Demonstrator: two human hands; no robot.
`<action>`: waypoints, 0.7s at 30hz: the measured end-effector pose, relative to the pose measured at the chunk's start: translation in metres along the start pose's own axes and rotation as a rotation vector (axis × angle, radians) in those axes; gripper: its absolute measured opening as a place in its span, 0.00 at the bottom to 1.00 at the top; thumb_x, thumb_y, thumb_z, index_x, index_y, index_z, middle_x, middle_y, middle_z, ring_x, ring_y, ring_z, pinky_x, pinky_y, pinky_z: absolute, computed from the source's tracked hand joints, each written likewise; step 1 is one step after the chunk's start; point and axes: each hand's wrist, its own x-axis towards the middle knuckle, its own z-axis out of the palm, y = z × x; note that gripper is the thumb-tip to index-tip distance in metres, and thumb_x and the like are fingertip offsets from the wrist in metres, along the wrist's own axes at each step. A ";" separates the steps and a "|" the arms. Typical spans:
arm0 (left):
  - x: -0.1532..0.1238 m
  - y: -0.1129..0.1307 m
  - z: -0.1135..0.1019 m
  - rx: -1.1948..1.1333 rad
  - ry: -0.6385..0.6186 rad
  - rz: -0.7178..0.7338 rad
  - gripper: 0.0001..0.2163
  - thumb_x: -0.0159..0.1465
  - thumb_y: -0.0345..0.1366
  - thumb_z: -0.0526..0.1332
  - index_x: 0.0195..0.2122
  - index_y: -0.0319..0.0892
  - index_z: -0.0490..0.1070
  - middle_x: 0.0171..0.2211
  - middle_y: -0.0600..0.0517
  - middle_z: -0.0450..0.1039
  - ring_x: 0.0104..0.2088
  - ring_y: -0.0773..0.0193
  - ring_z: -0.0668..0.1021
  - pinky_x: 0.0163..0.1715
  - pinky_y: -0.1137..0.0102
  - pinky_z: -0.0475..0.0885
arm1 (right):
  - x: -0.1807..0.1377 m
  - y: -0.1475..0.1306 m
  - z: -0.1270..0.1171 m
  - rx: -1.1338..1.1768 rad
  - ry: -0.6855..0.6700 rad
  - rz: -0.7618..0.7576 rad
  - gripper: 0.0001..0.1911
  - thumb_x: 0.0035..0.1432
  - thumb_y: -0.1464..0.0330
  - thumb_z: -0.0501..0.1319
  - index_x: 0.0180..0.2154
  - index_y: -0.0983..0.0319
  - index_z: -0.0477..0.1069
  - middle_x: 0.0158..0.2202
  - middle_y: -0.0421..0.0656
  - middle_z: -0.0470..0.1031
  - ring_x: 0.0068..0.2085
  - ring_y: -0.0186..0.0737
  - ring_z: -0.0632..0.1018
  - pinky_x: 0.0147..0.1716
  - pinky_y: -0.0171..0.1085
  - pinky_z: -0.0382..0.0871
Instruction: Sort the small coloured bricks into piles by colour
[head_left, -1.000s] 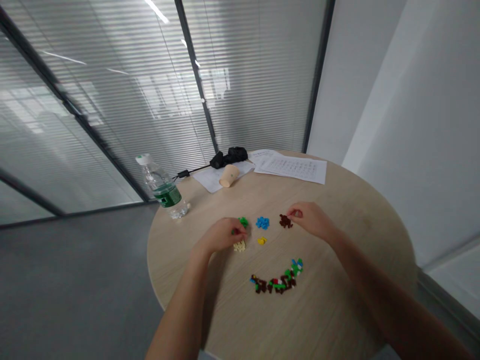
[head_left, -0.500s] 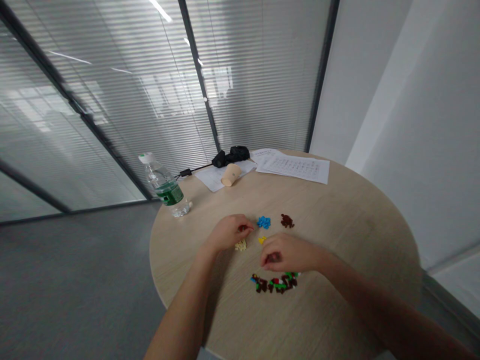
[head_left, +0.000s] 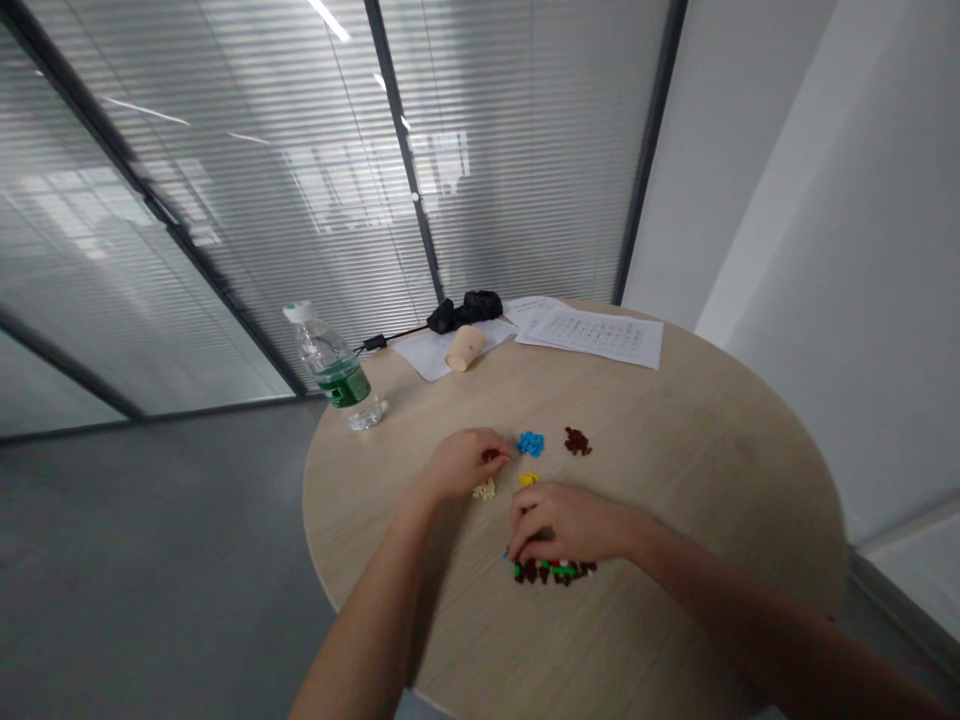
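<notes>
Now my right hand (head_left: 566,522) is low over the tabletop (head_left: 697,440), its fingers bent and pointing down at the left end of a curved row of small coloured plastic pieces (head_left: 559,571). A bit of blue shows just beside those fingertips, but I cannot tell whether they are gripping a piece or only touching the row. From under my hand the row runs to the right, mostly dark brown with some green, a little red and white; my hand hides part of it. My left hand (head_left: 466,464) hovers or rests farther out, fingers curled in with the tips close together; something dark shows between them, and I cannot tell if it is a piece or shadow. Just below that hand is a pile of cream pieces (head_left: 485,490), and to the right of its fingertips sits a blue pile (head_left: 531,443). A small yellow pile (head_left: 529,479) lies between my two hands, and a dark brown pile (head_left: 577,441) is to the right of the blue one. Farther back stand a clear bottle (head_left: 341,378) with a green label, a tan cup (head_left: 466,348) lying on its side, a black bundle (head_left: 466,311) and printed sheets (head_left: 600,338).
</notes>
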 end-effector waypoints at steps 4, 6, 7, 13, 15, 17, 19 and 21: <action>0.000 -0.002 0.001 -0.036 0.001 0.017 0.08 0.62 0.32 0.56 0.35 0.41 0.75 0.33 0.52 0.75 0.32 0.66 0.74 0.35 0.73 0.66 | 0.001 0.000 0.000 0.031 -0.003 0.001 0.07 0.56 0.71 0.61 0.35 0.60 0.78 0.35 0.41 0.76 0.36 0.33 0.75 0.40 0.32 0.66; 0.000 -0.001 0.002 -0.079 0.012 0.019 0.08 0.62 0.32 0.56 0.36 0.41 0.75 0.33 0.52 0.75 0.33 0.66 0.74 0.35 0.73 0.67 | 0.000 0.000 -0.003 0.050 0.008 0.004 0.07 0.56 0.70 0.60 0.34 0.61 0.78 0.34 0.42 0.76 0.36 0.34 0.75 0.40 0.32 0.66; 0.000 0.000 0.001 -0.111 0.025 0.017 0.08 0.62 0.32 0.56 0.36 0.41 0.75 0.33 0.52 0.75 0.33 0.67 0.74 0.36 0.73 0.67 | 0.000 0.000 -0.005 0.058 0.031 0.013 0.07 0.57 0.70 0.60 0.34 0.61 0.77 0.34 0.42 0.76 0.37 0.34 0.75 0.40 0.33 0.66; 0.000 0.013 -0.001 -0.359 0.109 0.037 0.09 0.63 0.34 0.56 0.34 0.38 0.74 0.33 0.51 0.75 0.33 0.67 0.74 0.35 0.74 0.67 | -0.006 0.000 -0.030 0.044 0.386 0.241 0.05 0.55 0.70 0.60 0.32 0.62 0.75 0.30 0.40 0.75 0.30 0.32 0.72 0.32 0.31 0.65; 0.001 0.014 0.000 -0.375 0.096 0.041 0.09 0.63 0.34 0.55 0.35 0.38 0.74 0.33 0.51 0.75 0.33 0.67 0.74 0.35 0.73 0.67 | -0.010 0.005 -0.038 0.038 0.464 0.361 0.06 0.54 0.69 0.59 0.33 0.61 0.75 0.28 0.39 0.75 0.27 0.32 0.71 0.28 0.30 0.63; 0.002 0.012 0.003 -0.329 0.078 0.034 0.08 0.62 0.34 0.56 0.35 0.39 0.74 0.33 0.51 0.75 0.33 0.68 0.74 0.34 0.74 0.67 | -0.015 0.016 -0.045 0.020 0.522 0.461 0.07 0.54 0.68 0.59 0.33 0.60 0.75 0.26 0.39 0.74 0.26 0.32 0.71 0.26 0.30 0.62; 0.003 0.007 0.005 -0.249 0.063 0.025 0.08 0.62 0.33 0.56 0.35 0.39 0.74 0.33 0.51 0.74 0.32 0.68 0.73 0.34 0.74 0.67 | -0.021 0.030 -0.051 -0.005 0.559 0.531 0.08 0.55 0.66 0.58 0.33 0.61 0.74 0.26 0.40 0.75 0.26 0.33 0.71 0.25 0.31 0.61; 0.003 0.002 0.006 -0.172 0.058 0.028 0.08 0.62 0.33 0.55 0.36 0.40 0.74 0.33 0.51 0.74 0.32 0.68 0.73 0.34 0.73 0.66 | -0.029 0.045 -0.057 -0.048 0.591 0.610 0.09 0.55 0.66 0.57 0.31 0.62 0.74 0.27 0.41 0.76 0.25 0.33 0.71 0.26 0.32 0.62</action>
